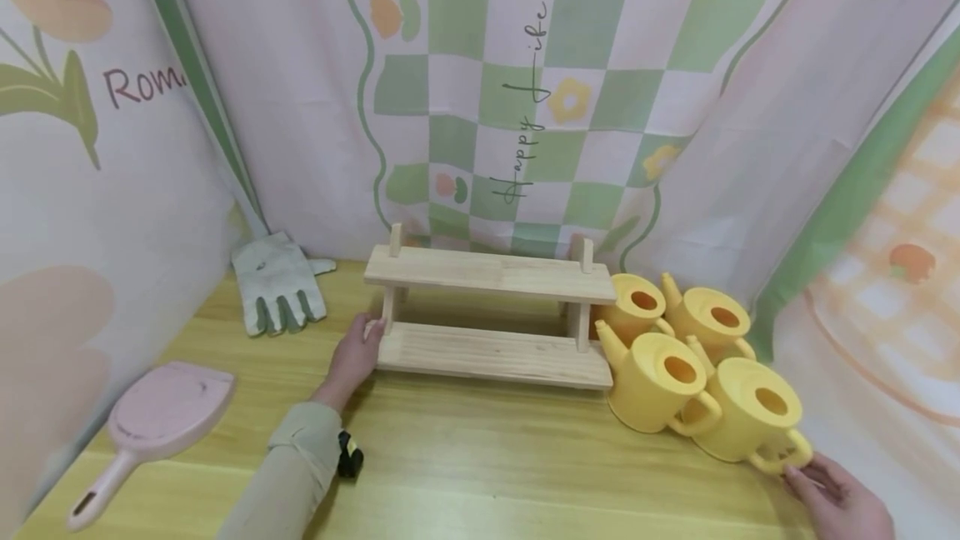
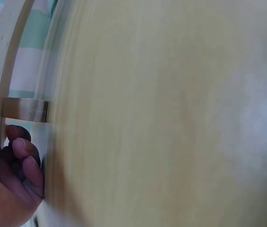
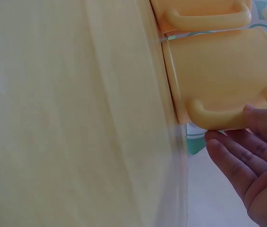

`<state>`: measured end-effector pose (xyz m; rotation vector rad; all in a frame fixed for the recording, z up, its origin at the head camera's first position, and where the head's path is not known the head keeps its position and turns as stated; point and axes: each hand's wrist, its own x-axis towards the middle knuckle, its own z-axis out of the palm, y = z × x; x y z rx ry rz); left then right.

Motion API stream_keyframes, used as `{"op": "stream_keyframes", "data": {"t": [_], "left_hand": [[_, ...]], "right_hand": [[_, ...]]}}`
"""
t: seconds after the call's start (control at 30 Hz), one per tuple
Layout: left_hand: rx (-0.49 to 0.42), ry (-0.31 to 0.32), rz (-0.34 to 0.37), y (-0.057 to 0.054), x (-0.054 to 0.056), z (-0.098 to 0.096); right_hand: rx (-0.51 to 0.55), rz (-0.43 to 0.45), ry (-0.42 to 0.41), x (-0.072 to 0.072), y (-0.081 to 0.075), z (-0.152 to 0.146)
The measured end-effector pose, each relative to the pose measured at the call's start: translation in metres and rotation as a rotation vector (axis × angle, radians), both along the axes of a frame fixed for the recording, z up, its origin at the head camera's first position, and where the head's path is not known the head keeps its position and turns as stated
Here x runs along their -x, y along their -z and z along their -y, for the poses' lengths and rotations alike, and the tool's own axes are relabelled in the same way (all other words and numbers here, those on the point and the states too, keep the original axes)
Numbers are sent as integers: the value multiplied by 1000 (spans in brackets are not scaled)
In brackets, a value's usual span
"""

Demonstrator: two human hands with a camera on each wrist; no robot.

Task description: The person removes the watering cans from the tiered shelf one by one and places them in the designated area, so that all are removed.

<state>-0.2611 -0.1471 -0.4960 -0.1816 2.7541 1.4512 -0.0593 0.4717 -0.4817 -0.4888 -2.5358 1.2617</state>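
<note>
A two-tier wooden shelf (image 1: 491, 350) stands at the back of the table. My left hand (image 1: 358, 357) grips the left end of its lower board; in the left wrist view the fingers (image 2: 31, 170) curl beneath the board. Several yellow watering cans are clustered at the shelf's right end. My right hand (image 1: 840, 494) is at the front-right watering can (image 1: 746, 415), pinching its handle (image 3: 218, 119) between thumb and fingers. Beside that can is another watering can (image 1: 652, 386), spout to the left. Two more cans stand behind, one watering can (image 1: 628, 307) partly hidden by the shelf.
A pink dustpan (image 1: 172, 411) lies at the table's left side. Behind it, a pair of white-and-grey work gloves (image 1: 277, 277) rests near the corner. Printed fabric (image 1: 517, 107) hangs close behind the shelf and along both sides of the wooden table (image 1: 465, 473).
</note>
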Motion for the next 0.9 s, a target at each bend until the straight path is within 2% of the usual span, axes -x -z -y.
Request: {"op": "stream_keyframes", "data": {"t": [0.1, 0.2, 0.3, 0.43, 0.5, 0.6, 0.7, 0.77, 0.83, 0.9], "left_hand": [[2, 3, -1, 1, 0, 0], [6, 1, 3, 1, 0, 2], [18, -4, -2, 0, -1, 4], [70, -8, -16, -2, -2, 9], [107, -3, -18, -4, -2, 12], [153, 15, -25, -7, -2, 14], [164, 43, -48, -11, -2, 16], [168, 58, -70, -16, -3, 18], [196, 80, -90, -22, -5, 20], [264, 105, -132, -28, -9, 22]], "right_hand": [[-16, 0, -20, -1, -2, 1], [-38, -1, 4, -3, -7, 6], [-86, -34, 64, -2, -16, 17], [-138, -80, 208, 3, -35, 45], [-126, -103, 279, 7, -47, 62], [-125, -239, 337, 16, -63, 88], [-188, -441, 272, 28, -74, 108], [-254, -539, 212, 37, -81, 121], [-307, -596, 139, 47, -85, 131], [-353, -601, 71, 56, -90, 140]]}}
